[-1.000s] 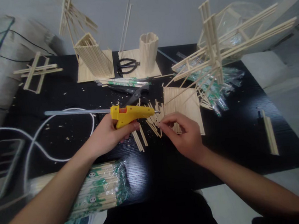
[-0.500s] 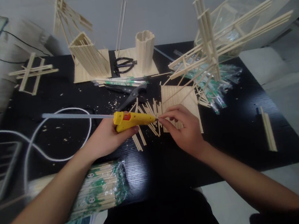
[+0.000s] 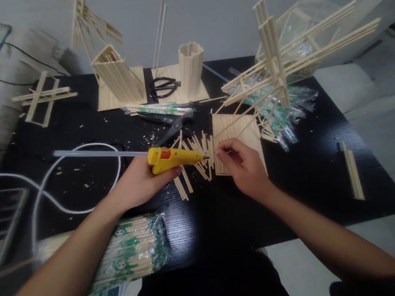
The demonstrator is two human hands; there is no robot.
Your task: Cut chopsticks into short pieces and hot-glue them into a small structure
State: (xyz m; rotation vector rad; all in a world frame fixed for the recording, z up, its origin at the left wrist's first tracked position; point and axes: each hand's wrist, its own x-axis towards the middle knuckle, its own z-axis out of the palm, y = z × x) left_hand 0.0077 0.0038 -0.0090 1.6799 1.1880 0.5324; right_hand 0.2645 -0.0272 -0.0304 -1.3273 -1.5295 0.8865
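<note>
My left hand [image 3: 140,182] is wrapped round a yellow hot glue gun [image 3: 175,158], its nozzle pointing right and a long clear glue stick [image 3: 88,153] sticking out of its back. Just right of the nozzle, my right hand [image 3: 247,166] has thumb and fingers pinched together; whatever may be between them is too small to make out. That hand is over the left part of a flat panel of wooden sticks [image 3: 249,135]. Short cut sticks [image 3: 198,155] lie scattered below and beside the gun.
Behind stand a slanted stick tower [image 3: 116,79] and a round stick tower [image 3: 192,68], with black-handled scissors [image 3: 164,86] between them. A large crossed stick frame [image 3: 275,64] rises at right. Wrapped sticks [image 3: 134,249] lie in front; a white cable [image 3: 80,209] loops left.
My right hand has drawn back slightly to the right, away from the glue gun's nozzle, its fingers curling in more. The glue gun stays almost in place.
</note>
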